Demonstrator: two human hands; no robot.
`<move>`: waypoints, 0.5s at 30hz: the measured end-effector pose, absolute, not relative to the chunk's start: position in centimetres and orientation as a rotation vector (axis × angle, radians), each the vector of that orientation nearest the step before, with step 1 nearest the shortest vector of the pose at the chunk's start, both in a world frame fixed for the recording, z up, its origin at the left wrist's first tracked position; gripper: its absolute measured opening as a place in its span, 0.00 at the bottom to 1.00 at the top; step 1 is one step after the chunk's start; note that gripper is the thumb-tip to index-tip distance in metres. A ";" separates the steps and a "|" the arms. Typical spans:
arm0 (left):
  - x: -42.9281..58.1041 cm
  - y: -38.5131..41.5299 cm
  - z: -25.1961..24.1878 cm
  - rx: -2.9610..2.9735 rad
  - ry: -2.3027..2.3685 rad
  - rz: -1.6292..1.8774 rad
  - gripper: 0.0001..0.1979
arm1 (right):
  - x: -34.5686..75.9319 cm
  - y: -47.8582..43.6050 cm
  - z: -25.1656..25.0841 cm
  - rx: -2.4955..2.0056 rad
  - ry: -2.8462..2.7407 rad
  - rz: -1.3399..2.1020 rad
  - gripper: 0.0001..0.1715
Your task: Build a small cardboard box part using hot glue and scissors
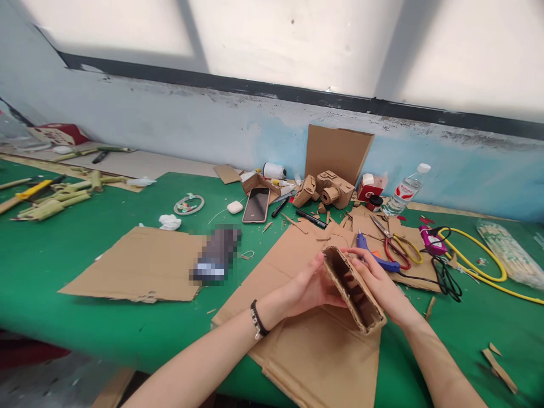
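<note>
Between my two hands is a narrow, open-topped cardboard box (355, 292), tilted so its hollow inside faces me. My left hand (306, 286), with a dark beaded bracelet at the wrist, grips its left side. Along the right side, my right hand (374, 280) is closed round the wall; some of its fingers are hidden. Beneath the box lies a large cardboard sheet (323, 354). Just past my right hand rest a blue glue gun (385, 263) and scissors (393, 241) with red and yellow handles. Farther back stands a cardboard model camera (334, 190).
A phone (256, 205), marker pens (311, 219) and a water bottle (406, 190) stand or lie toward the wall. Another cardboard sheet (140, 263) is at left. A yellow hose (488, 249), black cable (446, 277) and bag of sticks (510, 252) lie at right on the green table (148, 334).
</note>
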State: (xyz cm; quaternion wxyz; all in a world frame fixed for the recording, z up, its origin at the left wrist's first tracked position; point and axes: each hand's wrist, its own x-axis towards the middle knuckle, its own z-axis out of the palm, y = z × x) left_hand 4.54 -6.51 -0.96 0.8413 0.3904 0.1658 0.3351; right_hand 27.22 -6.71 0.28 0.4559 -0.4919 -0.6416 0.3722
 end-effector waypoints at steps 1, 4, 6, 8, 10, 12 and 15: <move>4.4 -6.5 -0.9 0.824 0.358 0.729 0.45 | 27.6 -6.5 0.0 -1.235 -1.619 0.953 0.25; 3.9 -6.4 -0.7 0.877 0.436 0.853 0.44 | 28.8 -6.3 -0.5 -1.303 -1.624 0.830 0.25; 3.6 -6.1 -0.8 0.982 0.525 0.992 0.46 | 29.4 -6.6 -0.4 -1.288 -1.553 0.558 0.20; 3.5 -5.8 -1.0 1.163 0.640 1.221 0.47 | 29.2 -7.5 0.1 -1.178 -1.483 0.180 0.12; 3.4 -5.4 -1.4 1.391 0.772 1.464 0.49 | 28.3 -8.7 0.7 -1.028 -1.457 -0.198 0.11; 3.5 -5.2 -1.9 1.590 0.880 1.620 0.49 | 26.7 -10.0 1.2 -0.943 -1.499 -0.417 0.18; 3.7 -5.2 -2.5 1.750 0.950 1.703 0.48 | 24.4 -11.3 1.7 -0.860 -1.723 -0.265 0.21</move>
